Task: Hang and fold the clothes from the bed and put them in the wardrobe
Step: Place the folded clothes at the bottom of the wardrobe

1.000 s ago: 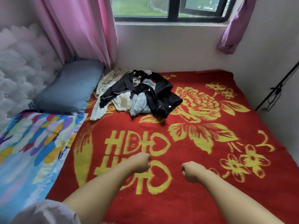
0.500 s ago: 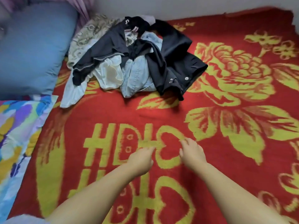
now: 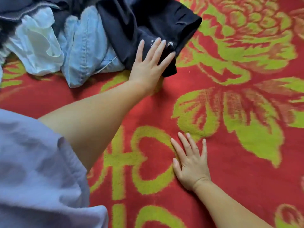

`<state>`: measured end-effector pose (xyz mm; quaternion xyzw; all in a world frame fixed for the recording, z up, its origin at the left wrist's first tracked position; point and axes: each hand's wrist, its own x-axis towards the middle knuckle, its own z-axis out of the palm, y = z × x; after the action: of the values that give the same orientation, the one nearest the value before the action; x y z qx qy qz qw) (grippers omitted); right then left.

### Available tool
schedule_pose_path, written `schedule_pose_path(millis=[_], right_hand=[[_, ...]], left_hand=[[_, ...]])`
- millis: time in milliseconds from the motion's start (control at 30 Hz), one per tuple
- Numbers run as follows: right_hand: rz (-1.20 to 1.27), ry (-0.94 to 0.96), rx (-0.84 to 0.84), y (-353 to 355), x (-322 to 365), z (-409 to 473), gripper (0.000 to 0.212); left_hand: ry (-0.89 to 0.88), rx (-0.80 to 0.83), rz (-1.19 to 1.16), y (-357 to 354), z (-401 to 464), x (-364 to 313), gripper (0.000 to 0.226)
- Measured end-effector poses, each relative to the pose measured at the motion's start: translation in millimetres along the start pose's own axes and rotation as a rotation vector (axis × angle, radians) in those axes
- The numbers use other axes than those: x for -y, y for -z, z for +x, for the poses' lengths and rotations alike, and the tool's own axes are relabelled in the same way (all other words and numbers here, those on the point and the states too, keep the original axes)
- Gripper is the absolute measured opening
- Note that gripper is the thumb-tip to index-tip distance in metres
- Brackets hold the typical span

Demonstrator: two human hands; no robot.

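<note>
A heap of clothes lies at the top left of the bed. A black garment (image 3: 144, 18) with metal snaps covers its right side. Beside it lie a light blue denim piece (image 3: 87, 46) and a pale white-blue garment (image 3: 36, 41). My left hand (image 3: 151, 61) lies flat with straight fingers on the near hem of the black garment, by the snaps. My right hand (image 3: 190, 160) presses flat, fingers spread, on the red blanket (image 3: 246, 162) nearer to me, holding nothing.
The red blanket with its yellow-green flowers and letters covers the whole bed in view. My lilac sleeve (image 3: 41, 170) fills the lower left corner. Bare blanket stretches to the right of the heap and around my right hand.
I have leaned in towards the heap. My left hand went forward from the bare blanket onto the black garment. My right hand opened and settled flat on the blanket.
</note>
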<state>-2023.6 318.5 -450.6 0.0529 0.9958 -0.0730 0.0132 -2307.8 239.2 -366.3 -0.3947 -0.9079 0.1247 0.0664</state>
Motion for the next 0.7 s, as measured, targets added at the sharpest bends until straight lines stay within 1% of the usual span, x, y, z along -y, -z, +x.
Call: schedule_pose_path(millis=[100,133,200,267,300,367,433,533,600,633,667,700], right_hand=[[-0.006,0.016,0.002,-0.3,-1.6,0.6,0.059],[-0.010,0.015,-0.002,0.0,-1.9,0.8,0.059],[-0.011,0.006,-0.008,0.3,-1.5,0.2,0.059],[-0.004,0.005,-0.017,-2.0,-2.5,-1.4,0.059],[0.010,0.002,-0.025,-3.5,-3.0,-1.5,0.059],[0.027,-0.010,-0.033,-6.0,-3.9,0.0,0.059],[0.030,-0.040,0.034,-3.4,-1.8,-1.2,0.060],[0.060,-0.146,0.218,1.6,6.9,-2.2,0.058],[0.251,-0.264,0.313,15.4,26.3,-9.8,0.053],[0.430,-0.369,0.374,31.9,39.3,-14.9,0.047],[0.730,-0.542,0.420,57.0,52.5,-20.3,0.043],[1.122,-0.756,0.411,85.4,65.0,-26.0,0.043]], left_hand=[[-0.024,0.122,-0.014,-4.6,-0.7,0.4,0.036],[-0.011,0.175,-0.040,-5.4,-6.7,0.8,0.031],[0.053,0.245,-0.121,-4.0,-28.0,0.0,0.032],[0.092,0.262,-0.211,-1.1,-57.9,-8.2,0.039],[0.078,0.263,-0.228,0.1,-76.5,-14.9,0.041],[0.042,0.271,-0.248,2.1,-121.3,-32.6,0.034],[0.063,0.292,-0.327,6.0,-172.9,-51.3,0.030],[0.159,0.321,-0.514,24.2,-246.7,-73.4,0.032],[0.225,0.312,-0.670,53.8,-285.3,-78.1,0.029],[0.257,0.286,-0.757,72.8,-298.0,-78.8,0.028],[0.279,0.266,-0.829,95.5,-306.9,-79.1,0.028],[0.286,0.242,-0.882,119.7,-314.1,-79.3,0.027]])
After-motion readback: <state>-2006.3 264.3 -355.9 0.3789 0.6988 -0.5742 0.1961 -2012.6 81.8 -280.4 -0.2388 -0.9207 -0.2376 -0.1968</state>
